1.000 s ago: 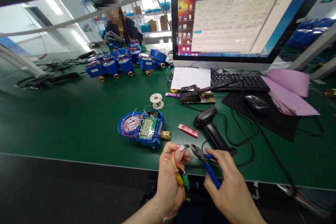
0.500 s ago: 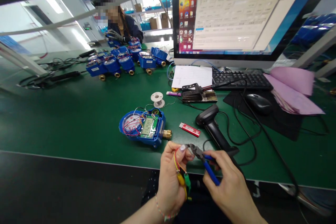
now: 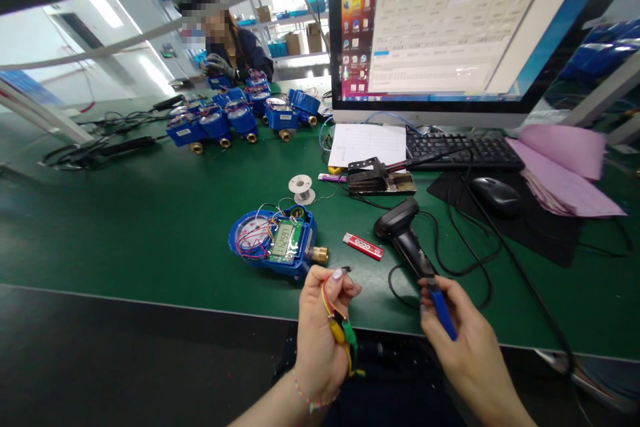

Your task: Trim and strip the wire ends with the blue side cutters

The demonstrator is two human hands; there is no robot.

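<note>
Thin red and yellow wires (image 3: pixel 327 293) sit pinched in the left hand (image 3: pixel 320 333); right hand (image 3: pixel 463 343) grips blue-handled cutters (image 3: pixel 436 292).

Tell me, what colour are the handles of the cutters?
Blue, seen in the head view: the cutters sit in the right hand.

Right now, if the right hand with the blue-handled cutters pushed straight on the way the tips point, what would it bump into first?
Probably the black barcode scanner: the right hand aims the cutters up at its handle, apparently close, though depth is unclear.
</note>
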